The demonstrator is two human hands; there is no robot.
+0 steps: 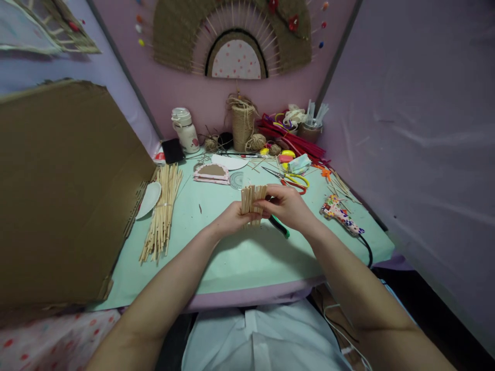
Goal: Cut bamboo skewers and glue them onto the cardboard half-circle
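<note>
Upright between my hands stands a bunch of short wooden sticks (252, 195), side by side above the near-middle of the table. My left hand (232, 217) wraps round its lower left part. From the right, my right hand (284, 203) grips the same sticks, thumb across their front. Below my right hand lies a tool with a green and black handle (280, 226); its head is hidden. Behind the right hand rest scissors with yellow and red handles (296, 183). A bundle of long wooden sticks (164, 214) lies to the left.
A patterned glue gun (340, 214) with a black cord lies at the right. Tall cardboard (69, 196) stands along the left edge. Twine spool (243, 123), white bottle (185, 129) and red pipe cleaners (290, 136) line the back. A protractor (236, 180) lies mid-table.
</note>
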